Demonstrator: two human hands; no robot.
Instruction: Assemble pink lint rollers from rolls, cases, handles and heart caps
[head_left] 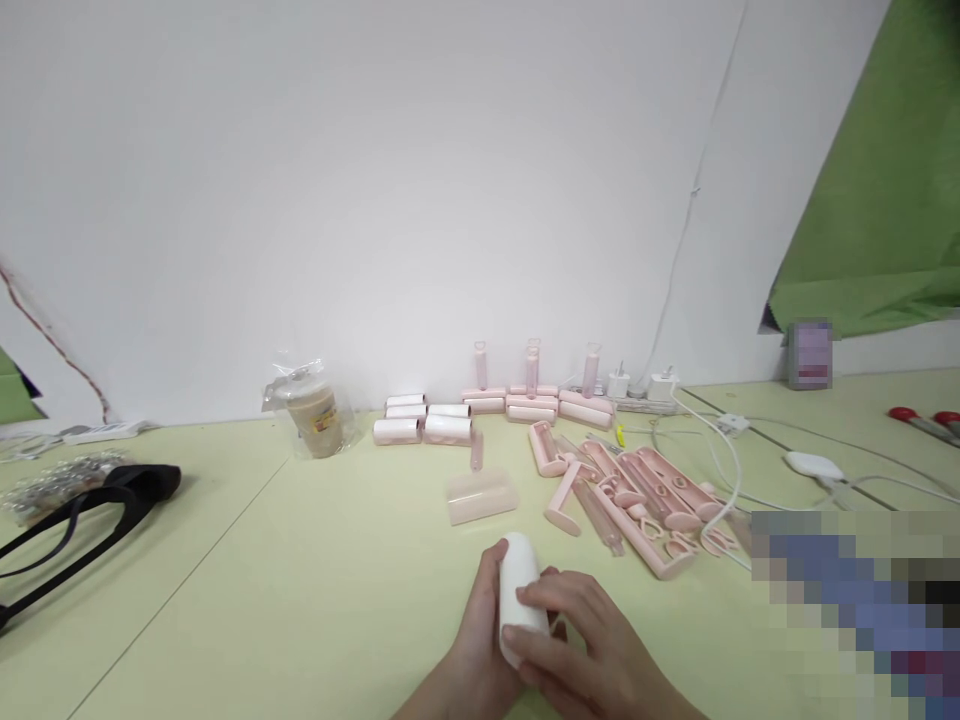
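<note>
A white lint roll point(519, 575) is held between both hands, low in the middle of the view, its long side pointing away from me. My left hand point(480, 625) wraps around its left side and underneath. My right hand point(585, 625) closes on the right side, with fingertips resting on the white surface. Just beyond lies a clear pinkish cover point(481, 497) on the table. A pink handle frame point(564, 500) lies ahead and to the right, beside a heap of loose pink lint roller parts point(637, 500). The fingers partly hide the roll's near end.
Several white lint rolls point(448, 428) lie near the wall, beside assembled pink lint rollers point(586, 408) with upright handles. A bagged cup point(315, 415) stands left of them. White cables point(731, 470) and chargers are at right. A black strap-like object point(135, 490) lies far left.
</note>
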